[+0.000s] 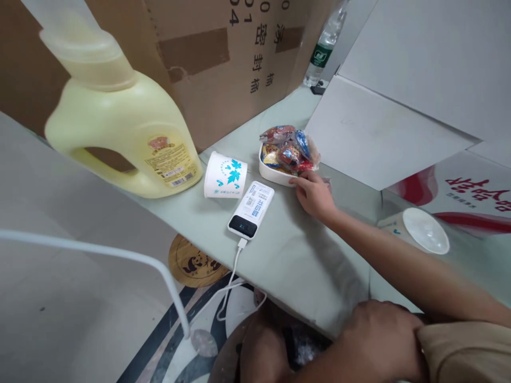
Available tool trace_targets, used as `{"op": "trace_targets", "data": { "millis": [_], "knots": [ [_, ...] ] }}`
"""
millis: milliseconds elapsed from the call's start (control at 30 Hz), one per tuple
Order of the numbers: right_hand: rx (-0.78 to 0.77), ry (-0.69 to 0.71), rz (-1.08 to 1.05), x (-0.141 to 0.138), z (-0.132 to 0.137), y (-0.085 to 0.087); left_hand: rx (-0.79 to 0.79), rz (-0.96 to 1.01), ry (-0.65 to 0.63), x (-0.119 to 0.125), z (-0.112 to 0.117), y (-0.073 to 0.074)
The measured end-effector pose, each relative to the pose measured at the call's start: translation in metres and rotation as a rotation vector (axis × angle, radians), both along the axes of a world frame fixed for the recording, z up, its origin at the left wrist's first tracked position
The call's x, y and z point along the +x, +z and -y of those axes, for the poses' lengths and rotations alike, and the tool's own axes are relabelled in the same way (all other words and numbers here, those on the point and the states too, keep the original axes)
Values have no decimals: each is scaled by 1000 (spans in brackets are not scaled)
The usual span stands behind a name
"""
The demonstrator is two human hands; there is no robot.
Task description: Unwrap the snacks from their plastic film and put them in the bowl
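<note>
My right hand (pixel 317 197) reaches in from the right, its fingers closed at the near rim of a white dish (pixel 275 174). Heaped in the dish are colourful wrapped snacks (pixel 289 151), some rising above its rim. Left of it, a white paper cup (pixel 225 175) with blue leaf prints lies on its side. A white power bank (pixel 251 210) with a lit display lies just in front, and a white cable (pixel 239 252) is plugged into it. Low in the view, what looks like my left hand (pixel 383 340) rests near the lap, blurred, its fingers indistinct.
A large yellow detergent bottle (pixel 120 127) stands at the table's left edge before a cardboard box (pixel 207 58). A water bottle (pixel 321 50) is at the back. White cartons (pixel 395 127) and another paper cup (pixel 425 231) are on the right. A white tube (pixel 131 255) crosses the lower left.
</note>
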State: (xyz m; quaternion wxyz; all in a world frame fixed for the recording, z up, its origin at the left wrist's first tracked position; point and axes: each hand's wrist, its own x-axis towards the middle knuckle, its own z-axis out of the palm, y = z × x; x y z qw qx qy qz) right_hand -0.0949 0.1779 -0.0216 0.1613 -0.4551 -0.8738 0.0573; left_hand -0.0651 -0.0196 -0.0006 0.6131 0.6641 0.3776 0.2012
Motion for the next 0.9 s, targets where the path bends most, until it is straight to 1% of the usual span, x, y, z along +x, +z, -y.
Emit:
{"op": "trace_targets", "data": {
  "millis": [67,133,233,333,400,467,567,700,800,867,900],
  "knots": [
    [-3,-13,29,25,19,2,61,-50,-138,3,0,2],
    [-8,-53,64,53,35,5,92,-142,-208,7,-1,5],
    [-21,-109,125,89,49,17,111,-223,-224,21,-2,9],
    [-4,-86,95,112,51,40,143,-208,-241,41,-3,9],
    [10,-103,15,121,47,59,157,-186,-251,53,-2,7],
    [-11,-183,-62,127,41,78,166,-190,-256,60,-2,6],
    [-71,-291,-103,135,33,98,181,-228,-233,59,-3,6],
    [-50,-367,-17,144,28,107,160,-246,-196,46,-4,6],
    [-53,-386,15,151,24,113,171,-244,-181,38,-4,4],
    [-109,-415,-64,157,19,119,186,-245,-169,36,-2,3],
    [-182,-445,-150,160,16,122,193,-247,-164,36,-2,2]
  ]
}}
